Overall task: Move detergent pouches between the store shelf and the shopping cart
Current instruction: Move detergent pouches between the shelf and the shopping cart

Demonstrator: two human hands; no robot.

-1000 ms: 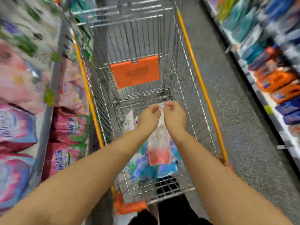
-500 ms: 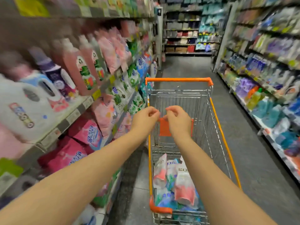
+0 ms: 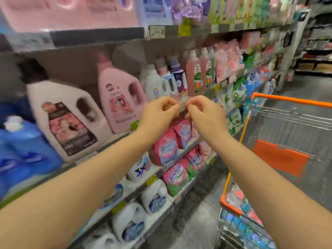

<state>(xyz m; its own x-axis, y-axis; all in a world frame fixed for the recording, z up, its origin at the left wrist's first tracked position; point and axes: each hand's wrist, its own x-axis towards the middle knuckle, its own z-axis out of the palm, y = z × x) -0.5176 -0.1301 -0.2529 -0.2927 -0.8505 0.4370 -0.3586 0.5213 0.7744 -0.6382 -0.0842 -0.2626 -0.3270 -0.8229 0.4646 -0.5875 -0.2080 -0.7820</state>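
Observation:
My left hand and my right hand are raised side by side in front of the store shelf. Fingers and thumbs of both are curled, with the tips almost meeting. A thin pale strip shows between the fingertips at the height of the shelf rail. The blur hides whether I pinch it. Pink detergent pouches stand on the shelf just below my hands, apart from them. Several more pouches lie in the shopping cart at the right.
Large pink and white detergent bottles fill the shelf level behind my hands. A blue jug stands at the far left. White pouches sit on the lowest shelf. The grey aisle floor runs between shelf and cart.
The view swung from the cart up and left to the shelf. One second ago both hands held a pouch over the cart. It then lay in the cart, and my hands rose to the shelf.

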